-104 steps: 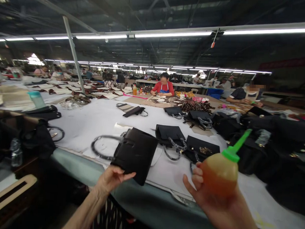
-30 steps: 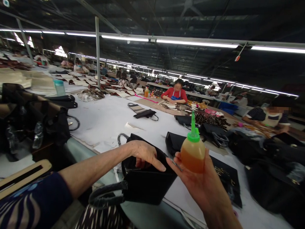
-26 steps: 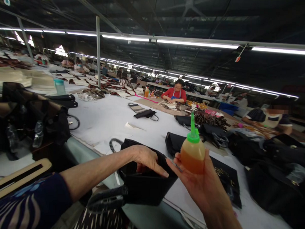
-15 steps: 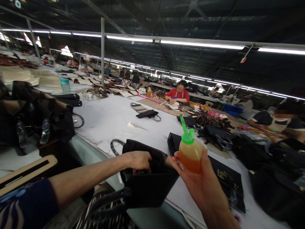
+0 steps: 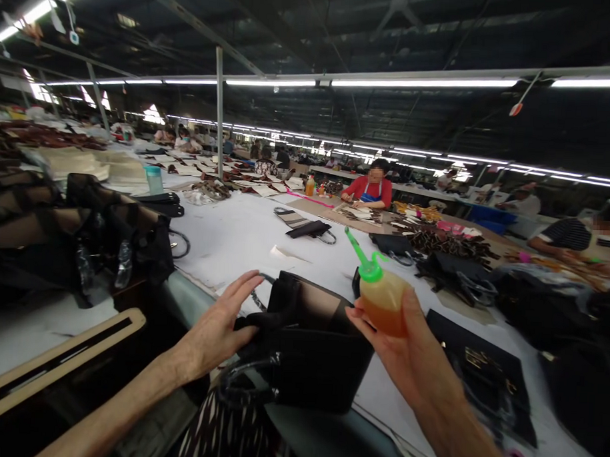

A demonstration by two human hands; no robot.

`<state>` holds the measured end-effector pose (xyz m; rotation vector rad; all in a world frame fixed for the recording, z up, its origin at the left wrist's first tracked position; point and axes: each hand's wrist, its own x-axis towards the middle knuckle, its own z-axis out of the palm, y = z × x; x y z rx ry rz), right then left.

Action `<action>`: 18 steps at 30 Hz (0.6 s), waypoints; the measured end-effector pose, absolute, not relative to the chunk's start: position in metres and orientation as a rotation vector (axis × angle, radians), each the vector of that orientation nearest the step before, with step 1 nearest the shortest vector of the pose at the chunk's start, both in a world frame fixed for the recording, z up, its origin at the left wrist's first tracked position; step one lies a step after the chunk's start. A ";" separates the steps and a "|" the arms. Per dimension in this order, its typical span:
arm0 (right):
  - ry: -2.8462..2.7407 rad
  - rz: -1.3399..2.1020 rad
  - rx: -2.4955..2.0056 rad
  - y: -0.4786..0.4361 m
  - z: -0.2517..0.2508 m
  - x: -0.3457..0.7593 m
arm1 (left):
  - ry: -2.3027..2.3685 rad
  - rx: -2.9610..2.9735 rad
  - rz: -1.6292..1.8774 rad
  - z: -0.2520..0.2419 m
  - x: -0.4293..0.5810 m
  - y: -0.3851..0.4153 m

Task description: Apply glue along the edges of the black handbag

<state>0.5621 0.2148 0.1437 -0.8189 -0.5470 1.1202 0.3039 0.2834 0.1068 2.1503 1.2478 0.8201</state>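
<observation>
In my right hand (image 5: 421, 352) is a squeeze bottle (image 5: 385, 301) with a bright green cap and a slanted green spout. Amber liquid fills its lower part. My left hand (image 5: 221, 332) is at the left side of a black handbag (image 5: 315, 362), fingers stretched out and thumb apart, with the thumb close to the bag's side; whether it touches is hard to tell. The handbag stands open at the table's near edge, showing a beige lining. One plastic-wrapped handle (image 5: 247, 383) hangs on its near side.
Several black bags (image 5: 119, 242) stand at the left behind a pale wooden frame (image 5: 60, 366). A black panel with gold letters (image 5: 485, 368) lies on the white table (image 5: 225, 232) at right, near more black bags. A co-worker in red (image 5: 369, 191) sits across.
My left hand has come out of the handbag's opening to its left side, and its fingers have spread. The bottle is still in my right hand. The view has turned slightly left.
</observation>
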 end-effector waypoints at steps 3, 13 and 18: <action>-0.552 1.114 -0.834 0.214 0.144 0.561 | 0.958 2.217 0.856 0.140 0.319 0.273; -0.560 1.071 -0.904 0.212 0.145 0.561 | 0.956 2.391 -0.099 0.150 0.372 0.306; -0.596 1.079 -0.885 0.215 0.143 0.568 | 1.472 2.292 0.094 0.118 0.335 0.320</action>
